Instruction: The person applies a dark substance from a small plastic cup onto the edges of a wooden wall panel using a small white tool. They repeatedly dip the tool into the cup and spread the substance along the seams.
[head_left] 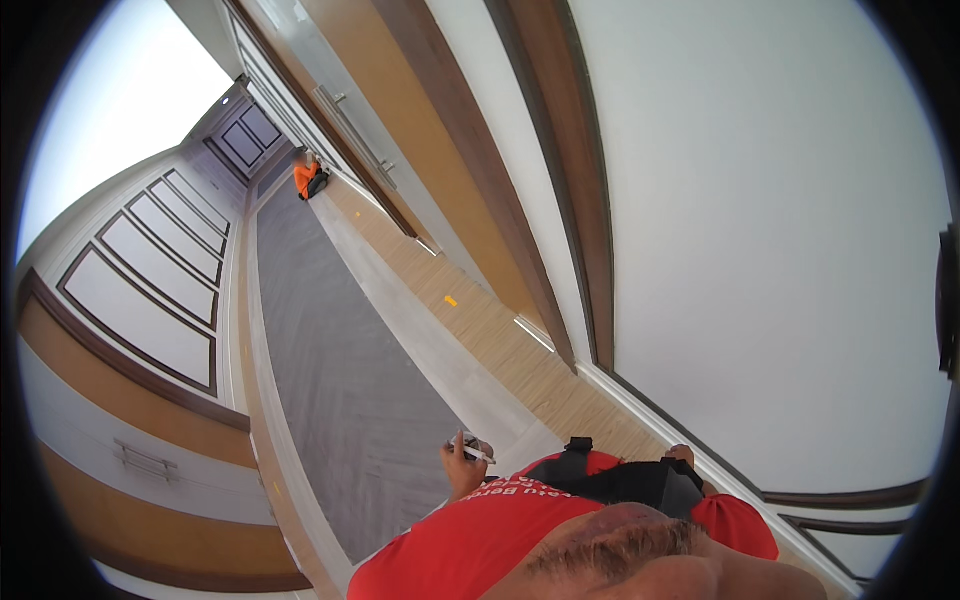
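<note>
My left hand [459,474] is raised in front of the red shirt, its fingers closed around a thin white stick-like tool [479,454]. A small roundish thing shows beside those fingers, too small to name. My right hand [682,455] is close to the white baseboard of the right wall, past the dark cloth or bag [645,487] across my lap. Its fingers look curled, and what they hold, if anything, is hidden.
A long corridor with a grey carpet strip [330,340] and wood-look border [480,325] runs ahead. Double doors with bar handles [355,138] line the right side; panelled walls [150,270] stand left. Far off, a person in orange [307,175] sits low by the right wall.
</note>
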